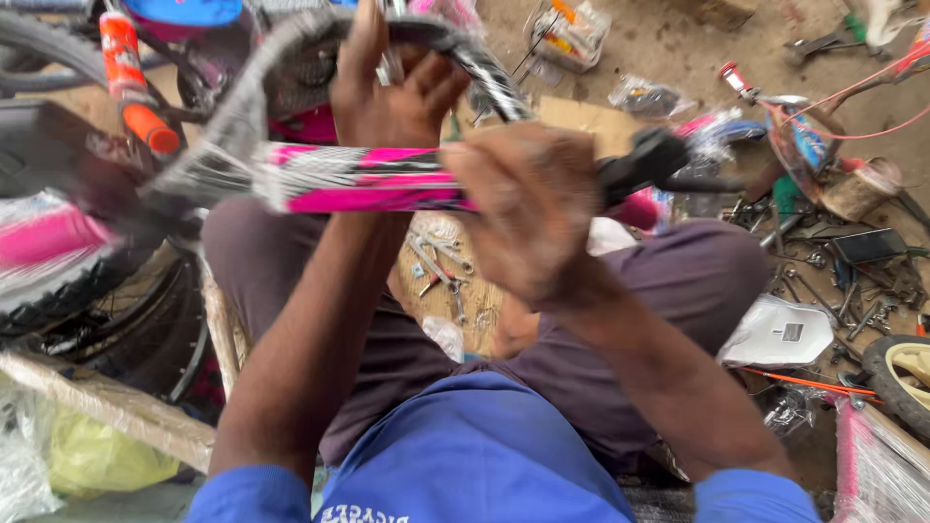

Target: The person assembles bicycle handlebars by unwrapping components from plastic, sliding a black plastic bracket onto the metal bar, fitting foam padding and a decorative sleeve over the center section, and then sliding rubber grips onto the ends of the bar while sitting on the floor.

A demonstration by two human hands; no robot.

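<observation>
A pink, black and white bicycle frame tube [349, 179] lies across my lap, blurred by motion. My right hand [528, 208] is closed around the tube near its black end fitting [644, 160]. My left hand [392, 92] reaches up past the tube and grips a black and white curved bar [465, 53] of the same bicycle. A black knobbly tyre [68, 291] of the bike sits at the left.
Spanners and small tools [441, 261] lie on cardboard between my knees. More tools and a dark tablet [867, 247] are scattered on the dirt at right, with a white plastic part [780, 334], a small wheel [906, 373] and an orange-handled grip [136, 82].
</observation>
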